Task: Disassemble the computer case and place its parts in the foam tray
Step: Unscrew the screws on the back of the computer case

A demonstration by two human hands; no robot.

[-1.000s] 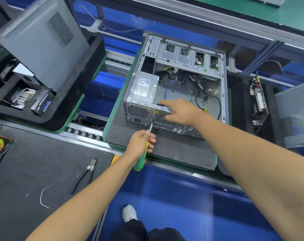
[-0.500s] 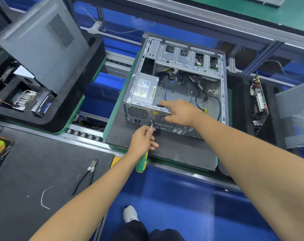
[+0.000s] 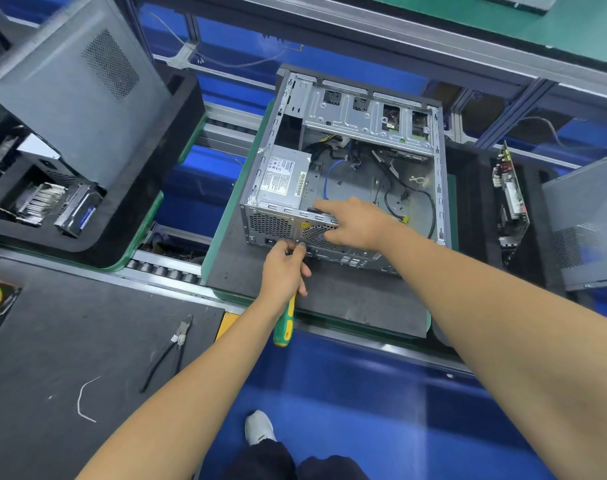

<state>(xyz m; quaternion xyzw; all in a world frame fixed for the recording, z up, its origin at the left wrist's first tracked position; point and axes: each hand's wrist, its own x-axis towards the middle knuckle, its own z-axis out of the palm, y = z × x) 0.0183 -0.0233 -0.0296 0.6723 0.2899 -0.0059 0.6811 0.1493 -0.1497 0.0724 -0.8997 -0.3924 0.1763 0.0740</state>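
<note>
An open grey computer case (image 3: 368, 109) lies on its side on a dark mat, with its power supply (image 3: 283, 176) in the near left corner and loose cables inside. My left hand (image 3: 284, 268) grips a green and yellow screwdriver (image 3: 284, 325), its tip hidden by my fingers at the case's rear panel. My right hand (image 3: 354, 221) rests on the rear panel's top edge, fingers curled over the rim, index finger stretched toward the power supply. A black foam tray (image 3: 475, 216) to the right holds a circuit board (image 3: 508, 202).
Another foam tray (image 3: 139, 209) at the left holds a grey side panel (image 3: 77, 95), a heatsink and a drive. Pliers (image 3: 172, 348) and a white wire scrap (image 3: 83, 396) lie on the dark bench mat. A second side panel (image 3: 586, 220) leans at the right edge.
My left hand has slid up the screwdriver toward its tip, close against the rear panel. The right hand has stayed on the case's edge.
</note>
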